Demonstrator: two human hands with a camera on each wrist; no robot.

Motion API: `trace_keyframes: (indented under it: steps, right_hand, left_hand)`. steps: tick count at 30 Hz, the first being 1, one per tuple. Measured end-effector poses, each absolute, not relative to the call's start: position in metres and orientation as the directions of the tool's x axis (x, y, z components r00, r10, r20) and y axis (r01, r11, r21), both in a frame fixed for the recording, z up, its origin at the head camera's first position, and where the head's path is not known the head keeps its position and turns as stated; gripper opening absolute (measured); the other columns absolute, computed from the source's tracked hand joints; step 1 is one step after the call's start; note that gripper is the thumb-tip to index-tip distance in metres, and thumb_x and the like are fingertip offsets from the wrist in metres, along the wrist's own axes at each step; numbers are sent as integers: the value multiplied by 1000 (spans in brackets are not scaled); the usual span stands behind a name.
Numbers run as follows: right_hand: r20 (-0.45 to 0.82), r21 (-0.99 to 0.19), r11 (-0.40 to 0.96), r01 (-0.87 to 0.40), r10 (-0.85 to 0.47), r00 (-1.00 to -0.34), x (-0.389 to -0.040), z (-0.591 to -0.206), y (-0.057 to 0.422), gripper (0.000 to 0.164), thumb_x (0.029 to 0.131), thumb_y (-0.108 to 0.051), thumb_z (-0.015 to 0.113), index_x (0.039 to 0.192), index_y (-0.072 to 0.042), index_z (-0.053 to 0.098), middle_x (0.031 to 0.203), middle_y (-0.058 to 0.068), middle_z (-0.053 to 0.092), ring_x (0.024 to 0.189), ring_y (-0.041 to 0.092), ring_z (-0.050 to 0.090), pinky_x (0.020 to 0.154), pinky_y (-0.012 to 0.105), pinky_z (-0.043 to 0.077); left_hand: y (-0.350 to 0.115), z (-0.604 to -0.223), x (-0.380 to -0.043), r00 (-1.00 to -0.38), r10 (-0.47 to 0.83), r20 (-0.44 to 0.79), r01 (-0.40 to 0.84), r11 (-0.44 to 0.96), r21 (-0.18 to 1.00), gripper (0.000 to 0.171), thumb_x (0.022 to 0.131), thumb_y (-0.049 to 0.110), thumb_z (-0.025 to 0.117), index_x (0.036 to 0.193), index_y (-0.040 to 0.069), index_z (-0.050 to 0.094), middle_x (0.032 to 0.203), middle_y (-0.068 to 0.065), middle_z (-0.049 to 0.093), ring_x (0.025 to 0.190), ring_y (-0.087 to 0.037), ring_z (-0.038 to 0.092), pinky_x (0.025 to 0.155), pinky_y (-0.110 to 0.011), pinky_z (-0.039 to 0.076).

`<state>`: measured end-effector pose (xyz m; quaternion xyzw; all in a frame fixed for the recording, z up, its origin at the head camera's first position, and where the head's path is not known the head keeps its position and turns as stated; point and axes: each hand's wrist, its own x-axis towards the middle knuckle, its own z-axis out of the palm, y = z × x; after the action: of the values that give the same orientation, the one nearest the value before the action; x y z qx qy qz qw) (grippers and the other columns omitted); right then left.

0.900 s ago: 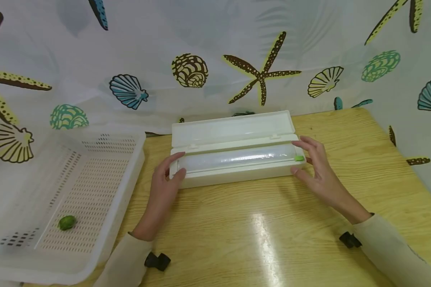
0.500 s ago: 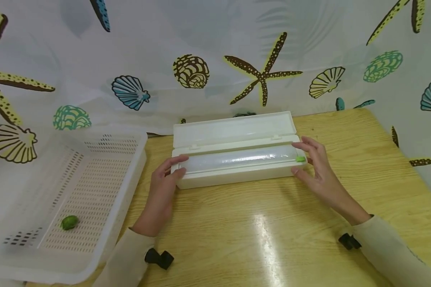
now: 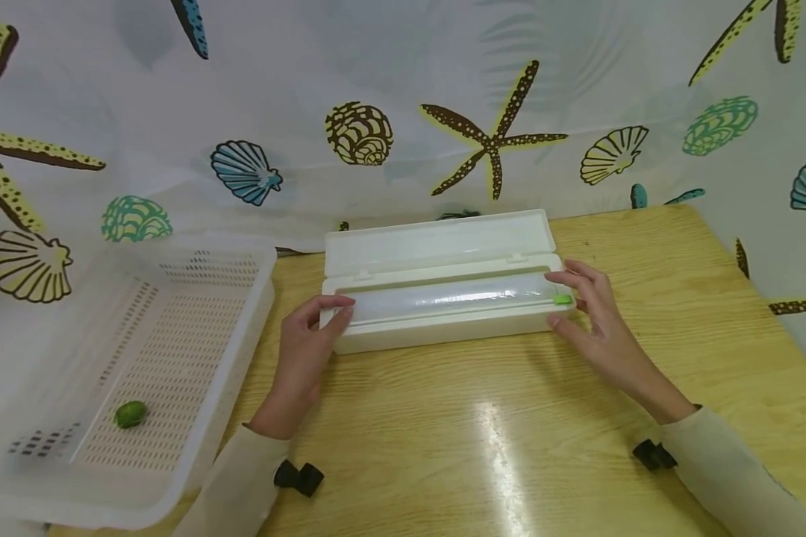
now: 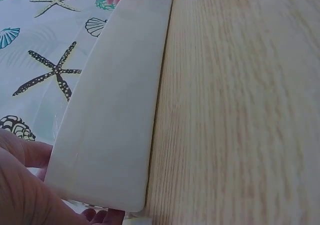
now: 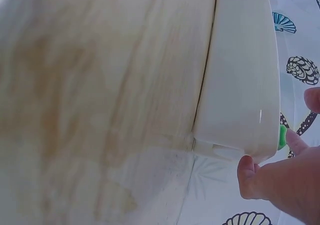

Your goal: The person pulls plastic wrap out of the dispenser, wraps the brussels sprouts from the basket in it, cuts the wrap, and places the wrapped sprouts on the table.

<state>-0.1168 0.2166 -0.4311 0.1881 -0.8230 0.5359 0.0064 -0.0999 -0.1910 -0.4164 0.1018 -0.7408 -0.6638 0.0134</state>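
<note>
A long white cling film dispenser [image 3: 446, 328] lies on the wooden table, its lid [image 3: 439, 239] flipped back. Inside it sits a shiny roll of clear film [image 3: 450, 292]. My left hand [image 3: 305, 343] grips the dispenser's left end, thumb and index finger close together over the end of the roll. In the left wrist view, other fingertips [image 4: 112, 217] show against the end face. My right hand [image 3: 594, 313] holds the right end, thumb at the front corner and index finger over the top, beside a small green slider [image 3: 562, 299].
To the left stands a white perforated plastic basket [image 3: 242, 350] with a small green fruit [image 3: 130, 414] in it. A sheet with starfish and shell prints [image 3: 403, 60] hangs behind the table [image 3: 430, 440]. Black clips [image 3: 298, 477] sit at both cuffs.
My left index finger and thumb have shifted slightly right along the dispenser's end and drawn closer together. My right hand stays nearly still at the other end.
</note>
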Motion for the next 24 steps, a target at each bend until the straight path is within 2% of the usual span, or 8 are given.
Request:
trace_keyframes:
  steps: [6,9,13,17,22,24]
  right_hand:
    - [194,-887,353,-297,-298,-935,-115,-428,219,54,107,-12,65,159,-7,49,173,17,17,156,42,20,113,71,27]
    - [190,-886,360,-294,-297,-936,-115,-425,220,55,107,-12,66,158,-7,50,172,17,20,156,42,22,114,71,29]
    - [176,-876,392,-282,-284,-942,-118,-424,222,53,106,-12,69,156,-6,52,171,16,25,155,40,26,115,70,32]
    - [171,-863,422,-279,-275,-946,-122,-424,224,50,105,-12,72,152,-5,56,169,14,31,153,39,31,114,68,37]
    - [197,-841,444,-310,-283,-939,-129,-424,226,47,104,-12,77,149,-9,62,163,9,45,149,32,41,112,54,43]
    - [205,-836,447,-318,-282,-937,-131,-423,227,48,103,-12,78,149,-10,62,159,8,51,147,29,46,111,42,44]
  left_hand:
    - [-190,-421,-103,-981,-177,-79,-106,145,984,23,107,16,74,121,-3,74,151,-10,55,146,-28,40,126,-51,24]
    - [-190,-422,-104,-980,-192,-60,-91,158,983,25,107,18,75,120,-4,75,148,-11,58,148,-27,41,127,-50,25]
    - [-188,-421,-106,-973,-226,-42,-77,151,986,30,106,21,78,121,-5,77,154,-13,56,154,-27,39,127,-49,28]
    - [-186,-420,-108,-964,-265,-3,-48,162,986,31,104,21,80,119,-7,78,157,-13,53,152,-31,39,126,-55,28]
    - [-185,-418,-111,-954,-296,37,-15,170,985,28,103,16,81,115,-9,78,153,-8,56,151,-30,38,126,-58,22]
    - [-185,-418,-112,-953,-301,42,-10,172,985,27,102,16,81,113,-9,78,152,-6,56,151,-29,37,125,-59,23]
